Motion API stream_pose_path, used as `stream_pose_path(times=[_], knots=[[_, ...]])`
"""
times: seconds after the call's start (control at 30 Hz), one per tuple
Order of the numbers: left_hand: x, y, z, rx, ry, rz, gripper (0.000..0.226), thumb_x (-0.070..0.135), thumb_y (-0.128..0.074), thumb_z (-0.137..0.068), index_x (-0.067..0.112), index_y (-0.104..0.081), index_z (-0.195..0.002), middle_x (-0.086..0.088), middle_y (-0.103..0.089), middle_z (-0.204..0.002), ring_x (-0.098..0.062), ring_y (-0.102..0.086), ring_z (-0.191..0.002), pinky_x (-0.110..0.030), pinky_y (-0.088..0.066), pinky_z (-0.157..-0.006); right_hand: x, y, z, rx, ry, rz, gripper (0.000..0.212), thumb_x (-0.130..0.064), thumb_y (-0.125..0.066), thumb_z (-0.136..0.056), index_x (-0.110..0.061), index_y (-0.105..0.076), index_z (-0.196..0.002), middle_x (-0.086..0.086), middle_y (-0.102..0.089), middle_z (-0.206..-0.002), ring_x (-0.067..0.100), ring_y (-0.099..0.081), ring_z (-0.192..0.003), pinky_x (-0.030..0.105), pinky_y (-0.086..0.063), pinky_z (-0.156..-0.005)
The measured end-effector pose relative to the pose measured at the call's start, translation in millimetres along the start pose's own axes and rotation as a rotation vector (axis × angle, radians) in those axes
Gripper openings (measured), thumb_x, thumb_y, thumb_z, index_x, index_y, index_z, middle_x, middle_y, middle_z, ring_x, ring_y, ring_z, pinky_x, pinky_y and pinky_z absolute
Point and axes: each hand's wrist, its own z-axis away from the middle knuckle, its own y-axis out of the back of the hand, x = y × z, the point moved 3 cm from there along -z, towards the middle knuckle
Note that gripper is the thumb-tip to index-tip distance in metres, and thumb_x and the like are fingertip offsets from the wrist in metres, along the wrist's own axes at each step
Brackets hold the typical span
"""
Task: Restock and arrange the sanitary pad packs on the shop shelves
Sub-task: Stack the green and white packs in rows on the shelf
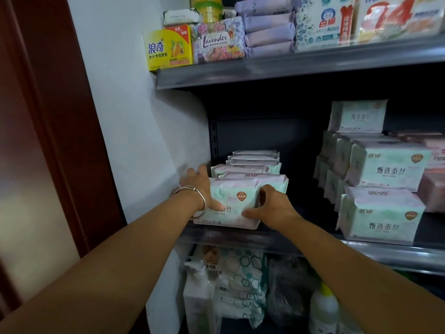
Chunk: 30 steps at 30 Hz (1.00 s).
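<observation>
Dark metal shop shelving runs beside a white wall, and the middle shelf [277, 239] carries the task's stock. At its left end a row of sanitary pad packs [255, 165] stands one behind another, with the front pack [231, 206] at the shelf lip. The left hand [199, 186], a silver bangle [192, 192] on its wrist, rests along the row's left flank next to the wall, fingers [192, 171] fairly straight and pressing rather than clutching. The right hand [269, 203] grips the front pack's right edge, thumb across the printed face and fingers curled round the side. Well apart to the right sits a taller stack of mint-green packs [382, 189].

The step looks like squaring up this row. To do it well, press evenly from both flanks so the soft wrappers slide rather than buckle, keep the front face upright and label outward, and draw it flush with the shelf lip without letting it tip off the edge. The gap between row and stack suggests more stock is yet to go in.
</observation>
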Motion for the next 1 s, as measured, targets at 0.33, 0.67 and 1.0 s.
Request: stream_pose_path(times=[0.33,0.67,1.0], knots=[[1,-4,0,0.064,-0.092,0.224,0.095,0.012,-0.084,-0.065,0.013,-0.028,-0.142,-0.012,-0.029,-0.138,-0.029,-0.042,-0.124,-0.033,-0.035,-0.106,0,2,2,0.092,0.014,-0.012,0.043,-0.022,-0.081,-0.07,-0.006,-0.052,-0.097,0.007,-0.059,-0.099,0.019,-0.056,-0.086,0.032,-0.052,-0.074],[2,-18,-12,0.137,-0.099,0.235,0.082,0.013,-0.084,-0.064,0.011,-0.041,-0.133,-0.012,-0.033,-0.134,-0.031,-0.048,-0.118,-0.035,-0.037,-0.106,3,1,-13,0.101,0.016,0.033,0.041,-0.018,-0.079,-0.074,-0.01,-0.043,-0.092,0.009,-0.058,-0.098,0.025,-0.057,-0.092,0.034,-0.05,-0.076],[2,-19,-9,0.022,-0.083,0.094,0.085,0.021,-0.085,-0.064,0.011,-0.038,-0.134,-0.012,-0.03,-0.137,-0.031,-0.044,-0.121,-0.038,-0.037,-0.106,5,1,0,0.003,-0.059,0.086,0.056,-0.029,-0.08,-0.072,-0.005,-0.045,-0.109,0.008,-0.054,-0.103,0.021,-0.054,-0.096,0.031,-0.049,-0.077]])
